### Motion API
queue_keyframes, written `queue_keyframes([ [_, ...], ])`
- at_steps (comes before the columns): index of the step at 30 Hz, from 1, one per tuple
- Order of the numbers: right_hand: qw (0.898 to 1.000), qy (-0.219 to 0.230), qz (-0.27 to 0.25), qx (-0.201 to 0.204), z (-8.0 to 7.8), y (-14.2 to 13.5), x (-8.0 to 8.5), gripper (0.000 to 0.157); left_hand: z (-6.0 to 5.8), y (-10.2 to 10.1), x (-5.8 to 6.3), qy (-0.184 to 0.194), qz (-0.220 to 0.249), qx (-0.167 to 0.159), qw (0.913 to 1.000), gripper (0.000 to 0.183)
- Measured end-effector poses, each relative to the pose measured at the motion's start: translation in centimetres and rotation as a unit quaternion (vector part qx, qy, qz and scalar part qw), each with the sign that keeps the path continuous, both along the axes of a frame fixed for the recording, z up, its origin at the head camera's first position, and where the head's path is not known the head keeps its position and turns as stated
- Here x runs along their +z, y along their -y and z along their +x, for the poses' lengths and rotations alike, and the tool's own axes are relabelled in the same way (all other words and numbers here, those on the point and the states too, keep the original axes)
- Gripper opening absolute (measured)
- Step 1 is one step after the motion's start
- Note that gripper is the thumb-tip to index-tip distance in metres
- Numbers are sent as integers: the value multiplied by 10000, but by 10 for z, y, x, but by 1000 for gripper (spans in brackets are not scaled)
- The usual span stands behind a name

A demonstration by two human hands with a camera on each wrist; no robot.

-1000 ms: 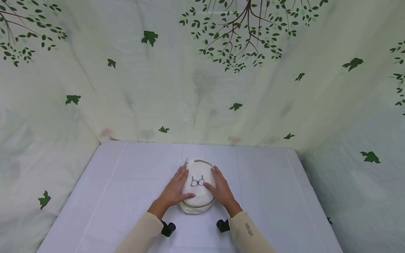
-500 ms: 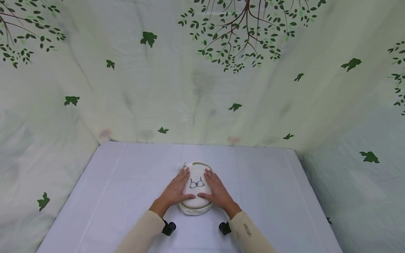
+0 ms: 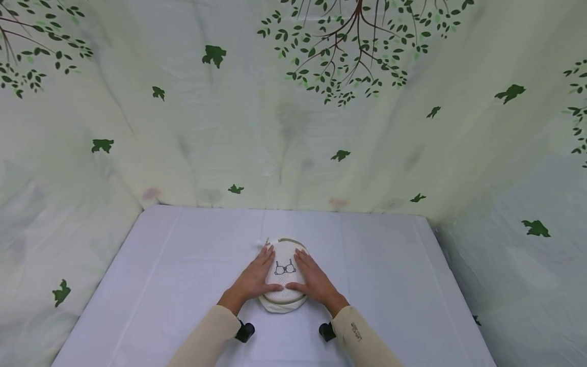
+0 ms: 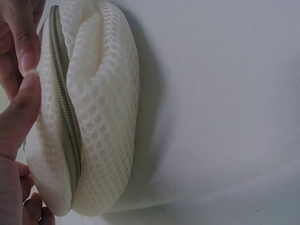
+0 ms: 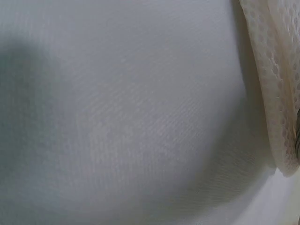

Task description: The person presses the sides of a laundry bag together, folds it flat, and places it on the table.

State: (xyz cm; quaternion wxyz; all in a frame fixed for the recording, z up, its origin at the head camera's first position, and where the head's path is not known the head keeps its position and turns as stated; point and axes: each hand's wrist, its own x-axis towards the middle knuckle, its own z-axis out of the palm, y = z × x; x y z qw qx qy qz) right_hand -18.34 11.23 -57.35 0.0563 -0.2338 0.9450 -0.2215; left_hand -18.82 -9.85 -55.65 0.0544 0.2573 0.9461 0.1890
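A white mesh bra wash bag [image 3: 284, 252], rounded, with a black bra print on top, lies on the table. My left hand [image 3: 254, 278] rests on its left side, fingers extended forward and thumb across the near part. On the right side rests my right hand [image 3: 317, 281], its thumb pointing at the left thumb. In the left wrist view, the bag's side [image 4: 108, 117] is folded inward below a closed zipper [image 4: 65, 103], and the thumb tips meet or nearly meet. Only an edge of the mesh [image 5: 274, 84] shows in the right wrist view; the right hand is hidden there.
A white cloth covers the table [image 3: 192, 255]. Behind and at both sides hangs a pale curtain [image 3: 257, 127] printed with leaves and birds. Black wrist cameras [image 3: 245, 332] sit below the beige sleeves [image 3: 204, 336].
My right hand has moved left, further onto the bag's top, and its thumb has dropped level with the left thumb. The bag's far edge appears slightly lower in the head view.
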Motion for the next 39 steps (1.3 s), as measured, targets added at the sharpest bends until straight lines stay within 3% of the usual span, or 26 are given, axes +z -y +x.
queue_keyframes([
  [12, 9993, 363, 13, -40, -5, 1, -15, 89, -2, -1, -11, -218, -188, -126, 9995, 98],
  [25, 9998, 142, 26, -98, -5, 6, -26, 88, -2, -1, -20, -85, -436, 102, 9990, 98],
  [39, 9993, 177, 278, -154, -7, 7, -30, 89, -2, -2, -18, 44, -483, 122, 9987, 98],
])
